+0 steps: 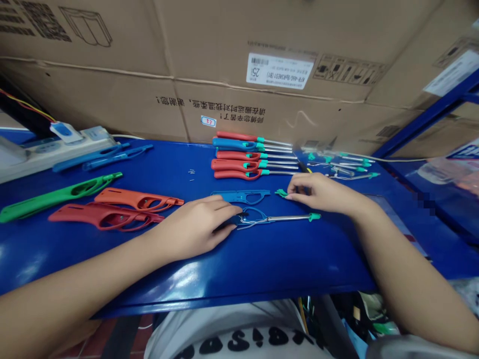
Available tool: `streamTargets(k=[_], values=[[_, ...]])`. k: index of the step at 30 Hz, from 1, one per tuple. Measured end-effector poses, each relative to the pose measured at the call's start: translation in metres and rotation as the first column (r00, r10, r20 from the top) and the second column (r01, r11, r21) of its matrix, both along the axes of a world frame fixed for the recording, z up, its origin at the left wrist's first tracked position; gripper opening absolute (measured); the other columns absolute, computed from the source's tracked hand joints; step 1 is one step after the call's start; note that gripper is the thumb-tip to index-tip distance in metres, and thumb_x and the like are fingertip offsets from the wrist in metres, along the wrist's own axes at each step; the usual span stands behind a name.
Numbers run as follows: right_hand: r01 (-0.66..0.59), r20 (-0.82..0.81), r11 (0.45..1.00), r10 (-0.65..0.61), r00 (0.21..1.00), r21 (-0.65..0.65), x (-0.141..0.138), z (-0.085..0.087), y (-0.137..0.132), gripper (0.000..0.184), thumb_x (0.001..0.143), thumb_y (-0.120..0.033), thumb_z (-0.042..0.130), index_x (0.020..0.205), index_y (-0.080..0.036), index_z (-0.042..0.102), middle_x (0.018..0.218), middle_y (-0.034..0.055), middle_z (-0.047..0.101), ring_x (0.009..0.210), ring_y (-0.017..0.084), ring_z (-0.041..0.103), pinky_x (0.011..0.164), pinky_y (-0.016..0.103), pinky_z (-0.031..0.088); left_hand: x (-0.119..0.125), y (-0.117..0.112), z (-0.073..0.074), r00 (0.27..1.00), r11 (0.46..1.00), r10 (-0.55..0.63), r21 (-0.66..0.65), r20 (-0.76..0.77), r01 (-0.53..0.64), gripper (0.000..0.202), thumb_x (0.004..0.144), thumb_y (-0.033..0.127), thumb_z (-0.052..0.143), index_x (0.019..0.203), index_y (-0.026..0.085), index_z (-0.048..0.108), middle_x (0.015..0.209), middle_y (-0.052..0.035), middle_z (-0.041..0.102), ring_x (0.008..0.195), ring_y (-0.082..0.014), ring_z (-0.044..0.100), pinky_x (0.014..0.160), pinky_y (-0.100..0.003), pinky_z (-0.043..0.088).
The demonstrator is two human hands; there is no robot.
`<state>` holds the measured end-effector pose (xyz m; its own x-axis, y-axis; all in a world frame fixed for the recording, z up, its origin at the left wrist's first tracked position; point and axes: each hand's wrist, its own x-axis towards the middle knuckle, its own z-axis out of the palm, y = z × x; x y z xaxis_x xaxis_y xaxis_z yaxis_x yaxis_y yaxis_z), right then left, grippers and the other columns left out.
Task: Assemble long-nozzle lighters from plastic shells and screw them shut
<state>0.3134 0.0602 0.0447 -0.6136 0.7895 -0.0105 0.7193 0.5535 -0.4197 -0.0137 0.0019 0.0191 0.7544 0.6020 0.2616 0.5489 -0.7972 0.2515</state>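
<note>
My left hand [198, 227] lies on the blue table [262, 259], fingers closed over the handle end of a partly built blue lighter [262, 218] whose metal tube ends in a green tip. My right hand [318, 192] pinches a small green part [281, 193] just beyond it. Between the hands lies an empty blue handle shell [241, 195]. A row of finished red and blue lighters [243, 155] is lined up behind.
Red shells [112, 209], a green shell [56, 195] and blue shells [101, 156] lie at the left. Loose metal tubes with green tips [348, 166] lie at the right. Cardboard boxes [239, 65] wall the back. A white power strip [48, 147] sits far left.
</note>
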Motion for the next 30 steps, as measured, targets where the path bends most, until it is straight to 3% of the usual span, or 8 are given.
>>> streamTargets(k=[6, 11, 22, 30], values=[[-0.090, -0.138, 0.994, 0.097, 0.986, 0.056, -0.016, 0.008, -0.015, 0.017, 0.096, -0.035, 0.059, 0.087, -0.021, 0.065, 0.088, 0.0054, 0.067, 0.079, 0.019, 0.061, 0.074, 0.032, 0.048, 0.003, -0.003, 0.001, 1.000, 0.998, 0.017, -0.061, 0.023, -0.016, 0.031, 0.101, 0.027, 0.051, 0.126, 0.014, 0.064, 0.111, -0.0115, 0.070, 0.105, -0.0250, 0.066, 0.094, -0.041, 0.056], [-0.215, -0.185, 0.976, 0.217, 0.958, 0.031, -0.041, -0.005, -0.028, 0.015, 0.097, -0.031, 0.059, 0.092, -0.022, 0.069, 0.094, 0.0060, 0.067, 0.084, 0.019, 0.063, 0.076, 0.032, 0.049, 0.005, -0.003, -0.002, 0.999, 0.996, 0.019, -0.086, 0.038, -0.016, 0.029, 0.102, 0.027, 0.050, 0.124, 0.015, 0.064, 0.112, -0.0123, 0.068, 0.105, -0.0251, 0.064, 0.094, -0.042, 0.055], [-0.234, -0.293, 0.972, 0.230, 0.928, 0.025, -0.056, -0.031, -0.029, 0.015, 0.097, -0.024, 0.060, 0.095, -0.018, 0.074, 0.094, 0.0062, 0.067, 0.080, 0.016, 0.063, 0.075, 0.030, 0.051, 0.003, -0.002, -0.010, 0.995, 0.978, 0.069, -0.200, 0.071, -0.053, 0.028, 0.098, 0.024, 0.059, 0.125, 0.017, 0.065, 0.112, -0.0095, 0.063, 0.108, -0.0244, 0.062, 0.097, -0.040, 0.053], [-0.269, -0.324, 0.960, 0.281, 0.903, 0.080, -0.060, -0.032, -0.032, 0.014, 0.097, -0.019, 0.060, 0.092, -0.014, 0.072, 0.091, 0.0059, 0.066, 0.080, 0.014, 0.062, 0.073, 0.027, 0.048, 0.004, -0.001, -0.006, 0.994, 0.967, 0.092, -0.242, 0.064, -0.074, 0.028, 0.097, 0.022, 0.060, 0.124, 0.015, 0.065, 0.110, -0.0091, 0.061, 0.108, -0.0246, 0.061, 0.097, -0.041, 0.053]])
